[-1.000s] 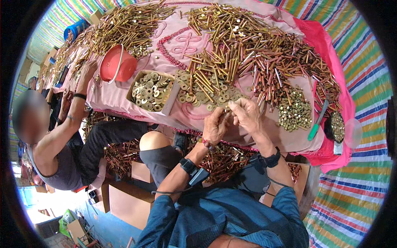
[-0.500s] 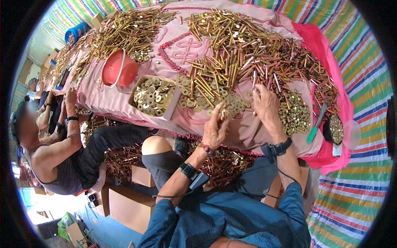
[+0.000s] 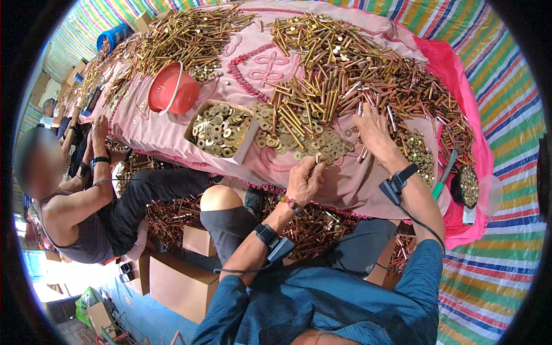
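My left hand [image 3: 306, 179] is closed at the near edge of the pink-covered table, thumb and fingers pinching a small brass-coloured metal piece [image 3: 318, 157]. Just beyond it lie loose flat washers [image 3: 322, 145]. My right hand [image 3: 375, 131] reaches farther in, its bent fingertips at the near edge of a big heap of brass-coloured threaded rods or bolts [image 3: 322, 75]; whether it grips one cannot be made out. Beside its wrist lies a short metal rod [image 3: 362, 154]. Small nuts [image 3: 418, 150] are heaped right of that hand, partly hidden by my forearm.
Left of the washers stand a box of washers [image 3: 221, 129] and a red bucket [image 3: 172, 89]. At right lie a green-handled tool [image 3: 445, 175] and a dark container of nuts [image 3: 467, 187]. A co-worker [image 3: 80, 201] sits at left. Cardboard boxes [image 3: 181, 284] stand below the table.
My right hand has moved forward to the rods, its forearm swinging right over the nuts. My left hand has drawn back slightly toward me and its fingers have closed into a pinch.
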`<action>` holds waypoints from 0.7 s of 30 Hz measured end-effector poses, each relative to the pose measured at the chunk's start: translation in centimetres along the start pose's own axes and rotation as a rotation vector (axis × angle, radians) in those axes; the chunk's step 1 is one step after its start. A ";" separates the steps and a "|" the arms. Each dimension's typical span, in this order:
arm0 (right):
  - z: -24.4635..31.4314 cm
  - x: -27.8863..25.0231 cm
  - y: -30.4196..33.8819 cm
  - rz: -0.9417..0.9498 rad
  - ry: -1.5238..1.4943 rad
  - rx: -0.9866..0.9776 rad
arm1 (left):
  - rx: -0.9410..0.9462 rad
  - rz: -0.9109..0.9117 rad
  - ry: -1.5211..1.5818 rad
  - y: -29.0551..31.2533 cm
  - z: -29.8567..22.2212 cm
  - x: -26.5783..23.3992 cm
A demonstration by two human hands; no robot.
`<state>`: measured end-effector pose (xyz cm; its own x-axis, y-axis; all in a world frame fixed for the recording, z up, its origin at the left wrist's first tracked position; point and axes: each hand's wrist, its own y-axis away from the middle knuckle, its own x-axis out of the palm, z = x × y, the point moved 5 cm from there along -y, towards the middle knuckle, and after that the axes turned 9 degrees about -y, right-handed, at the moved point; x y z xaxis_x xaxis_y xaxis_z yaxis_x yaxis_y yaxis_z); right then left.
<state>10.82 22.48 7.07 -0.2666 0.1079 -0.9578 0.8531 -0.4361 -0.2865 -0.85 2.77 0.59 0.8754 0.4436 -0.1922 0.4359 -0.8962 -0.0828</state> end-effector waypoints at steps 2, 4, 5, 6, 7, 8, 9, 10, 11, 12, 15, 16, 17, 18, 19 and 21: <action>-0.2 -0.8 -0.5 0.015 -0.048 0.061 | 0.270 -0.079 -0.220 -0.2 -0.8 -0.2; -0.3 -1.8 0.1 -0.115 -0.255 0.155 | 0.227 -0.071 -0.181 -0.4 -0.9 0.4; -0.6 -2.3 0.8 -0.244 -0.466 0.249 | 0.180 -0.065 -0.146 -0.3 -1.0 0.7; -1.2 -1.6 1.5 -0.283 -0.727 0.396 | 0.176 -0.063 -0.145 -0.3 -0.9 1.1; -0.9 -1.4 2.1 -0.281 -0.728 0.399 | 0.195 -0.082 -0.149 -0.4 -0.8 1.4; -0.5 -1.6 2.8 -0.298 -0.953 0.472 | 0.214 -0.096 -0.146 -0.5 -0.7 1.8; 0.2 -1.7 3.3 -0.314 -1.182 0.538 | 0.213 -0.096 -0.143 -0.6 -0.6 1.9; 1.3 -2.2 3.6 -0.317 -1.317 0.528 | 0.217 -0.094 -0.181 -0.6 -0.5 1.9; 2.3 -3.1 4.0 -0.318 -1.312 0.534 | 0.223 -0.086 -0.218 -0.6 -0.5 2.1; 3.4 -3.7 4.1 -0.311 -1.330 0.563 | 0.210 -0.098 -0.217 -0.6 0.1 2.0; 5.1 -3.8 4.6 -0.354 -1.401 0.566 | 0.184 -0.073 -0.245 -0.8 0.5 2.3; 5.5 -4.2 4.7 -0.411 -1.432 0.542 | 0.206 -0.064 -0.259 -0.9 0.3 2.4; 5.8 -4.4 4.6 -0.467 -1.466 0.513 | 0.205 -0.064 -0.260 -0.9 0.4 2.4; 6.3 -4.5 4.4 -0.489 -1.476 0.499 | 0.193 -0.059 -0.263 -1.0 0.6 2.4; 6.5 -4.6 4.3 -0.489 -1.477 0.499 | 0.180 -0.055 -0.265 -0.9 0.7 2.4; 7.4 -5.0 3.8 -0.453 -1.441 0.411 | 0.201 -0.056 -0.272 -0.9 0.6 2.3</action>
<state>12.05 13.71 10.98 -0.8508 -0.5155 0.1021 0.4734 -0.8362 -0.2770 0.64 4.59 -0.39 0.7518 0.4968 -0.4336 0.4077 -0.8670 -0.2865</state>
